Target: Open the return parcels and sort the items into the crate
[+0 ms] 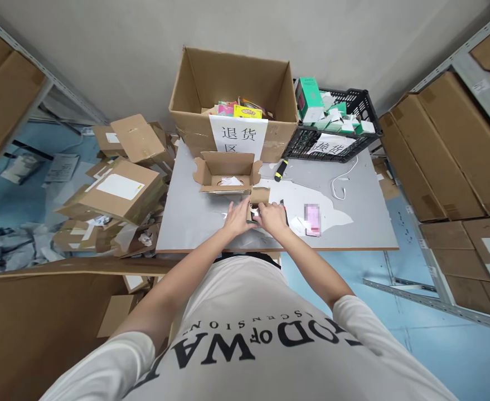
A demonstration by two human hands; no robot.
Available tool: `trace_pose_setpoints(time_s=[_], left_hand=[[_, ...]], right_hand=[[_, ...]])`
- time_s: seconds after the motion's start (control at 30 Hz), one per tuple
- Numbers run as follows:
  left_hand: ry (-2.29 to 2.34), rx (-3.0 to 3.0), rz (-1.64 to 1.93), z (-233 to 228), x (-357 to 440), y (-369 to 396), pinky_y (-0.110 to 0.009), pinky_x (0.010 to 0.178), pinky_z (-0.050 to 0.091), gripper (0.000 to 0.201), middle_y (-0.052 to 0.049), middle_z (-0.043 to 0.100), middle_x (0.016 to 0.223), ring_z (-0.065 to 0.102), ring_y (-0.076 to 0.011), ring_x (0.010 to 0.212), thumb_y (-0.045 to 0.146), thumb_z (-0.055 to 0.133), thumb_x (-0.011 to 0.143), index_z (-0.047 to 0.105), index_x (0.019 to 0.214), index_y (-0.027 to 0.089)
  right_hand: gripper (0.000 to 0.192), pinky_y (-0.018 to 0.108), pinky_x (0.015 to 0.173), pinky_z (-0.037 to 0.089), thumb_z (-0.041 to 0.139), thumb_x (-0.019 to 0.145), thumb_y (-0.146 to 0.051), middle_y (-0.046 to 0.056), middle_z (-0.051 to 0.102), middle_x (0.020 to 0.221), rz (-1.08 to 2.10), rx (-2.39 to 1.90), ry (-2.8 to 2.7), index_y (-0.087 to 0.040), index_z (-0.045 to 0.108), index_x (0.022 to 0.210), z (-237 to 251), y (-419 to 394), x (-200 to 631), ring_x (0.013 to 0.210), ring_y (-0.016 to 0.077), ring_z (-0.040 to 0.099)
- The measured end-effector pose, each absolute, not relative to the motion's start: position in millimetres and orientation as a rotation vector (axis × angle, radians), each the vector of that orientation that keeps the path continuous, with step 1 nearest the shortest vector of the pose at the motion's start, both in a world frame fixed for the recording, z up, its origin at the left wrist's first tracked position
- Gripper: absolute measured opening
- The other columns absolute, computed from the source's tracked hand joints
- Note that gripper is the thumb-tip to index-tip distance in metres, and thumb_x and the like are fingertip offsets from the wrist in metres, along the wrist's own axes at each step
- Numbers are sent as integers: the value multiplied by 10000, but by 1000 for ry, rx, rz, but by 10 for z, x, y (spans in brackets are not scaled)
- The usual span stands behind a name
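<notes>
A small cardboard box (pixel 260 195) with its lid flap raised lies at the front middle of the table. My left hand (pixel 238 218) holds it from the left side, fingers pointing away from me. Bent over its right edge is my right hand (pixel 273 218), with the fingertips at the opening. Something pale shows inside, too small to make out. Just behind stands an open brown mailer box (pixel 228 188) with crumpled white paper (pixel 231 181) in it. A dark tool with a red edge (pixel 285 211), partly hidden, lies beside my right hand.
At the back stand a large carton (pixel 186 125) with colourful packs and a black crate (pixel 359 139) of green-white boxes. A yellow-black handled tool (pixel 281 170), white cable (pixel 337 186) and pink phone-like object (pixel 312 219) lie rightward. Cartons (pixel 117 189) pile up left; shelved boxes (pixel 445 156) flank the right.
</notes>
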State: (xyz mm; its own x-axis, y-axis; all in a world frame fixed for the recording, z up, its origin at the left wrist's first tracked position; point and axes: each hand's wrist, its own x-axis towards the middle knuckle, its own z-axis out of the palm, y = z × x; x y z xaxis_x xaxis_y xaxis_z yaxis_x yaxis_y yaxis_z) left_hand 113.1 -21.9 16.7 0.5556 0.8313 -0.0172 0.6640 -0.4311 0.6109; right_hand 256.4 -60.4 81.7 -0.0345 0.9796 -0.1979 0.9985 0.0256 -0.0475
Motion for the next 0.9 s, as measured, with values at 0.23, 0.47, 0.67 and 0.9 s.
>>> trace_pose_setpoints(time_s=[0.23,0.47,0.67,0.9], left_hand=[[1083,2078,469,-40,1229,-174,-447,1003,405,1019,-189,455,1328,458,-326,1246,261,761,590,188,1424,144],[1070,2019,555,-135,1257,-159,-439,1001,414,881,-155,475,1257,481,-315,1207,213,765,556,322,1315,156],[1067,2025,591,-67,1370,-80,-419,924,461,783,-147,493,1214,517,-306,1154,243,738,594,361,1274,150],[1030,2030,570,-55,1519,121,-440,917,472,688,-103,525,1186,546,-297,1121,272,757,579,449,1191,199]], right_hand=[[395,383,801,443,681,772,-341,187,684,985,-337,2095,1869,-140,562,1091,801,-343,2316,968,300,641],[293,330,776,484,592,767,-141,191,679,994,-377,2034,1951,-104,587,1058,862,-284,2305,920,258,671],[307,320,763,482,628,718,-176,161,691,954,-331,2051,1987,-114,596,1017,961,-243,2434,895,260,664],[347,325,745,444,630,713,-220,154,687,900,-221,2113,2042,-113,572,1037,1303,-198,2612,874,287,644]])
